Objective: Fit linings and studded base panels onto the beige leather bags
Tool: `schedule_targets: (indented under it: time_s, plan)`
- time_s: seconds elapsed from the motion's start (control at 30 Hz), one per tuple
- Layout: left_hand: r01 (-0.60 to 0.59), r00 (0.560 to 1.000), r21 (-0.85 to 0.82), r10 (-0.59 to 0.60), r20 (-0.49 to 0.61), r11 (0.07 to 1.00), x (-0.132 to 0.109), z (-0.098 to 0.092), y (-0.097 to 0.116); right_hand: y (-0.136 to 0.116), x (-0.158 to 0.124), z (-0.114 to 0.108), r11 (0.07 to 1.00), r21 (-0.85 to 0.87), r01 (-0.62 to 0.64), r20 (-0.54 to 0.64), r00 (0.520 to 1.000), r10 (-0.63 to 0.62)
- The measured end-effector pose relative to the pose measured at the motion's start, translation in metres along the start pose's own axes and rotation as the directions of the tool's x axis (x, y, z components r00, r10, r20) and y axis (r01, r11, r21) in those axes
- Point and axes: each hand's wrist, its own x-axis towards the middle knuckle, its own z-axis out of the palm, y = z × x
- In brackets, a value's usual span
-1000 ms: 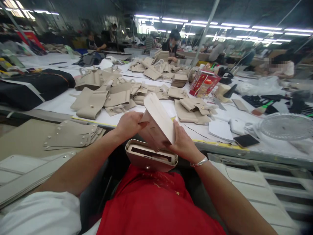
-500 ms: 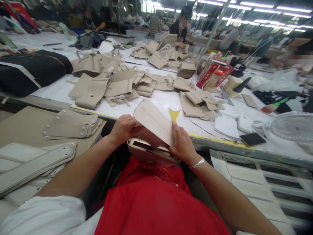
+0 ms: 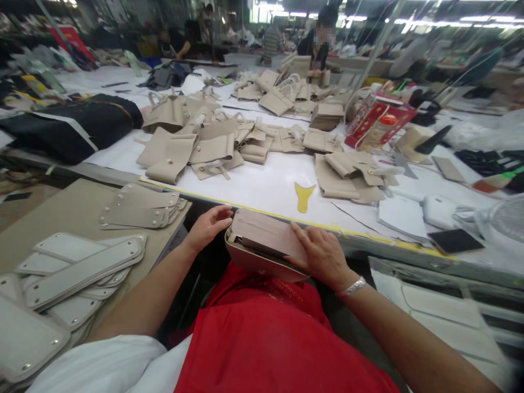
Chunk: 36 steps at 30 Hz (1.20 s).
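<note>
A small beige handbag (image 3: 262, 262) sits against the red apron at the table's front edge, its pale flap (image 3: 266, 229) folded down over the top. A dark gap shows between flap and front wall. My right hand (image 3: 321, 254) grips the bag's right end, fingers lying over the flap and thumb toward the front. Close by the left end is my left hand (image 3: 208, 226), thumb and fingers loosely curved and apart, holding nothing. Whether its fingertips touch the bag's corner I cannot tell. Beyond the bag, a yellow fishtail-shaped piece (image 3: 304, 196) lies on the white table.
Piles of beige bag parts (image 3: 213, 144) cover the table's middle. At left are a black wrapped bundle (image 3: 73, 125) and stacked pale strips with metal studs (image 3: 85, 273). A red box (image 3: 379, 120), a black phone-like slab (image 3: 455, 240) and a fan (image 3: 511, 218) stand right. Co-workers sit farther back.
The raised flap has come down over the bag's top. My left hand has let go of the flap and moved off its left corner. The view has shifted a little left.
</note>
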Motion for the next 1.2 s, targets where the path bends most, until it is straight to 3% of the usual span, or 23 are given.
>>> schedule_targets:
  time_s: [0.07, 0.17, 0.33, 0.47, 0.6, 0.7, 0.83, 0.9, 0.97, 1.03, 1.2]
  plan:
    - [0.036, 0.992, -0.121, -0.050, -0.113, 0.992, -0.005, 0.003, -0.015, -0.007, 0.006, 0.000, 0.997, -0.042, 0.059, 0.009, 0.998, -0.058]
    - [0.094, 0.976, -0.129, -0.117, -0.186, 0.987, -0.011, 0.013, -0.033, -0.013, 0.009, 0.001, 0.988, -0.100, 0.121, 0.035, 0.992, -0.118]
    - [0.206, 0.968, 0.094, -0.189, -0.163, 0.974, -0.016, 0.029, -0.042, -0.012, 0.005, -0.001, 0.973, -0.153, 0.175, 0.090, 0.983, -0.163]
    - [0.230, 0.971, 0.279, -0.199, -0.132, 0.932, -0.011, 0.035, -0.040, -0.015, 0.006, -0.005, 0.961, -0.128, 0.244, 0.152, 0.963, -0.225]
    - [0.174, 0.984, 0.415, -0.174, -0.038, 0.893, 0.000, 0.032, -0.042, -0.020, 0.014, -0.007, 0.955, -0.084, 0.285, 0.230, 0.938, -0.259]
    - [0.087, 0.989, 0.604, -0.139, 0.040, 0.792, 0.007, 0.029, -0.037, -0.028, 0.025, -0.006, 0.961, -0.055, 0.269, 0.299, 0.923, -0.241]
    - [-0.141, 0.990, 0.787, 0.089, 0.110, 0.600, 0.003, 0.040, -0.013, -0.043, 0.037, -0.004, 0.976, -0.043, 0.215, 0.352, 0.917, -0.187]
    - [-0.325, 0.945, 0.731, 0.181, 0.272, 0.600, -0.004, 0.052, -0.002, -0.046, 0.039, -0.003, 0.983, -0.029, 0.182, 0.364, 0.918, -0.159]
    - [-0.488, 0.852, 0.610, 0.188, 0.489, 0.624, -0.011, 0.065, 0.004, -0.044, 0.039, -0.002, 0.990, 0.007, 0.144, 0.385, 0.913, -0.135]
    - [-0.563, 0.763, 0.548, 0.135, 0.632, 0.619, -0.016, 0.076, 0.003, -0.038, 0.040, -0.001, 0.993, 0.064, 0.099, 0.421, 0.899, -0.117]
    - [-0.637, 0.698, 0.571, 0.073, 0.712, 0.517, -0.021, 0.088, -0.003, -0.009, 0.044, -0.004, 0.927, 0.365, -0.091, 0.487, 0.867, -0.106]
